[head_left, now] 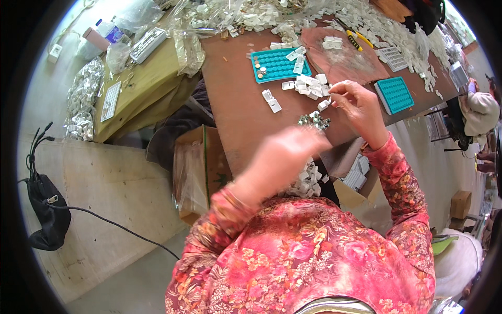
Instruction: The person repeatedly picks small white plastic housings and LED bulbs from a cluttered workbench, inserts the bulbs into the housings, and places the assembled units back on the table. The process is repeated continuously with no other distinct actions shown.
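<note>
My right hand [355, 107] is over the brown table, its thumb and fingers pinched together. Whatever is between the fingertips is too small to make out. Just beside them lies a white plastic piece [323, 104], at the edge of a pile of white plastic housings [312, 87]. Motion smears my left hand [293, 154], so its fingers cannot be read. It is above the table's near edge, close to a small heap of dark and silvery parts [315, 121]. More white pieces [308, 180] are gathered below that hand, against my front.
A teal tray [280, 74] holding a few small round parts stands behind the pile; another teal tray [395, 95] is at right. Yellow-handled tools [354, 41] rest on a reddish cloth [334, 60]. Cardboard boxes [214, 157] flank me below the table. Someone [480, 107] sits far right.
</note>
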A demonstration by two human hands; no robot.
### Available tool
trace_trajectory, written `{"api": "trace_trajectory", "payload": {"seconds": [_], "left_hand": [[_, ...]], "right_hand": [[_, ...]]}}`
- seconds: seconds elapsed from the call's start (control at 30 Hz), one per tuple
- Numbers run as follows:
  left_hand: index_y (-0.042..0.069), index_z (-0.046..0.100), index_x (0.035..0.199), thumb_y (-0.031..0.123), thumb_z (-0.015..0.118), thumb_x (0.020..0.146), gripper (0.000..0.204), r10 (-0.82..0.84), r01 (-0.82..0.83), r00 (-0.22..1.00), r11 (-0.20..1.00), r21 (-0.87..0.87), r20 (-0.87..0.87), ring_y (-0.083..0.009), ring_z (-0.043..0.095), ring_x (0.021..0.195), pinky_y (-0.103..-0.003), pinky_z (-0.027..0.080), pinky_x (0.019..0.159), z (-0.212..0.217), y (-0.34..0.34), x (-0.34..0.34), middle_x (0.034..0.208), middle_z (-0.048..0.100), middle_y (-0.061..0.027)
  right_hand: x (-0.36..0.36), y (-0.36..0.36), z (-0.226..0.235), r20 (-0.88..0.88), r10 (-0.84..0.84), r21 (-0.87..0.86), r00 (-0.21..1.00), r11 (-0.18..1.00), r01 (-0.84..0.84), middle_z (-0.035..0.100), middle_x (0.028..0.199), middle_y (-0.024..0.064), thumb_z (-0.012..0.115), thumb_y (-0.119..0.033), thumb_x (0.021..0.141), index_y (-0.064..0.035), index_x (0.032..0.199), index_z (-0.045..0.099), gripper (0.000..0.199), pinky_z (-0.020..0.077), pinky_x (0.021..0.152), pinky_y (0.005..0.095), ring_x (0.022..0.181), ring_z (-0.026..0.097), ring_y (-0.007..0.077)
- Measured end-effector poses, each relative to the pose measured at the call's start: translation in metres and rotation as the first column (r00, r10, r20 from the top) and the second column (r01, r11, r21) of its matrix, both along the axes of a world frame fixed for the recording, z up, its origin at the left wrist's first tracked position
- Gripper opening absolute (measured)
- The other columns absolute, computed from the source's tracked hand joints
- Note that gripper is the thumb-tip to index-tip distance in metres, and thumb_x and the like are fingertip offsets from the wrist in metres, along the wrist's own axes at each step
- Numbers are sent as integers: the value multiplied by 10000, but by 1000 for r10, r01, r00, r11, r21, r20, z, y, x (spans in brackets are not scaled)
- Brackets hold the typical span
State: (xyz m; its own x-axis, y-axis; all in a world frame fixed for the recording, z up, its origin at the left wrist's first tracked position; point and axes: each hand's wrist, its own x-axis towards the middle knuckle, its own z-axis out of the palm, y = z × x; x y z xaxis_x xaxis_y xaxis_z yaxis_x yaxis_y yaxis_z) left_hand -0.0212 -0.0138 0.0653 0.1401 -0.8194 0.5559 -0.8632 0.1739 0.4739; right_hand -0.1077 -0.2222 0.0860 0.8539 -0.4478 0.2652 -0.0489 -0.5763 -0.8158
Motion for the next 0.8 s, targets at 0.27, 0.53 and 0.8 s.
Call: {"api": "trace_trajectory", "payload": {"seconds": [0.27, 0.53, 0.8], "left_hand": [[68, 624, 1036, -22, 569, 778, 279, 168, -285, 908, 920, 270, 384, -279, 575, 1115, -380, 509, 902, -21, -7, 99, 1145, 631, -65], [63, 589, 949, 27, 670, 812, 163, 352, -347, 935, 896, 278, 34, -218, 647, 879, -334, 531, 732, -22, 8, 106, 966, 674, -70], [27, 542, 892, 107, 709, 858, 188, 313, -248, 428, 943, 223, -848, -34, 582, 689, -213, 473, 569, -17, 25, 77, 808, 664, -29]], "right_hand": [[16, 17, -20, -134, 281, -565, 950, 766, -306, 639, 900, 86, 673, -134, 821, -73, 904, 680, 102, 514, 755, 377, 856, 623, 288], [28, 18, -12, -257, 352, -350, 900, 834, -426, 653, 872, 71, 722, -137, 791, -43, 877, 666, 139, 516, 739, 349, 824, 630, 248], [28, 36, 1, -148, 329, 86, 933, 944, -319, 707, 963, 78, 692, -37, 835, -23, 1014, 691, 180, 521, 734, 262, 839, 654, 109]]}}
